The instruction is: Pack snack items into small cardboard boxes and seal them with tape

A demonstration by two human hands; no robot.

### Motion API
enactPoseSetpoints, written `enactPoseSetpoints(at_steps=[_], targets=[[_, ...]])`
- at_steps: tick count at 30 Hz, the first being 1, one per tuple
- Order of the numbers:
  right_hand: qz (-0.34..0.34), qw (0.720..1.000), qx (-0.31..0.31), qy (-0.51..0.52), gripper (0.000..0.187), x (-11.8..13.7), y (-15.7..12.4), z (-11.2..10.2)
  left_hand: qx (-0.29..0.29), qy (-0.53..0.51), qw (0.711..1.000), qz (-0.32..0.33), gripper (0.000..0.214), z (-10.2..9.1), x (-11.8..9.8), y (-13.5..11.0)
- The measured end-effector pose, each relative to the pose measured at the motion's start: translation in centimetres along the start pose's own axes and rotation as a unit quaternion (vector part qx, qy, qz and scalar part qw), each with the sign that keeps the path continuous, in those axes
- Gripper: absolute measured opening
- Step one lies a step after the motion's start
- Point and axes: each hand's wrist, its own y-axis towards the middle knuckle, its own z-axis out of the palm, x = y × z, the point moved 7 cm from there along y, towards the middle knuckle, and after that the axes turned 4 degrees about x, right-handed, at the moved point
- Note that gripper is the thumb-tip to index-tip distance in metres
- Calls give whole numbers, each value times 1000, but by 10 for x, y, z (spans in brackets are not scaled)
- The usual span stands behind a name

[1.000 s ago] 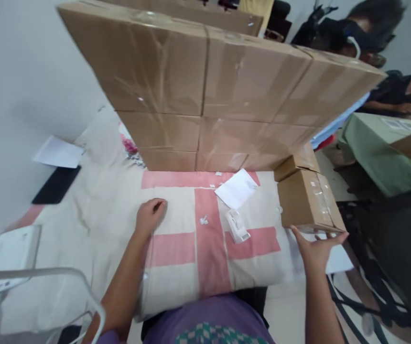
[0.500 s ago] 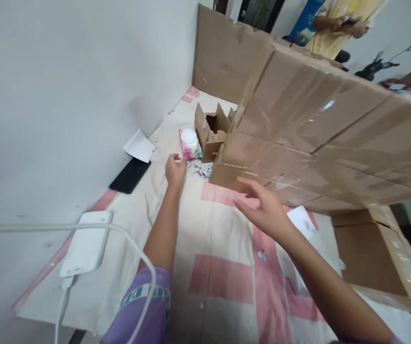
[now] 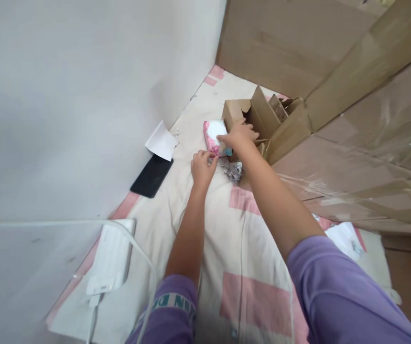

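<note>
My left hand (image 3: 204, 168) is at the lower left corner of a pink and white soft pack with a round white lid (image 3: 215, 129), which looks like wet wipes. Its fingers are curled, with thumb and forefinger pinched at the pack's edge. My right hand (image 3: 240, 135) reaches over the pack's right side, thumb against the pack and fingers spread over a small open cardboard box (image 3: 232, 111). This box stands beside the pack with flaps up. Small grey-white paper scraps (image 3: 232, 172) lie just below the pack.
A black phone (image 3: 151, 176) lies by the wall, partly under a white paper (image 3: 161, 141). A white power bank (image 3: 109, 258) with a cable (image 3: 134, 241) is nearer me. Large taped cardboard (image 3: 363, 167) stands on the right. Another white paper (image 3: 342, 238) lies below it.
My right hand has moved forward and left, from the air beside the large cardboard to the pack and small box. My left hand stays at the pack's corner. The view has shifted.
</note>
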Motion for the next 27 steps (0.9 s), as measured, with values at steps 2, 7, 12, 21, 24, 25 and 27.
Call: enactPoseSetpoints(at_steps=[2, 7, 12, 21, 24, 25, 27], targets=[[-1, 1000, -1, -13, 122, -4, 3, 8, -8, -8, 1000, -5, 11, 0, 0, -1], [-7, 999, 9, 33, 104, -7, 6, 10, 10, -65, 998, -9, 4, 7, 3, 1], [-8, 994, 59, 90, 52, -12, 14, 5, 32, -126, 991, 5, 11, 11, 5, 2], [-192, 972, 13, 138, 64, 19, -29, -31, -83, -199, 976, 38, 24, -37, -12, 1], [-274, 954, -26, 121, 77, 38, -65, -73, -136, -198, 969, 55, 30, -66, -35, -4], [-299, 945, -32, 128, 80, 43, -79, -87, -156, -192, 967, 65, 32, -80, -45, -9], [-337, 928, -37, 153, 84, 47, -109, -113, -195, -167, 962, 98, 35, -113, -68, -24]])
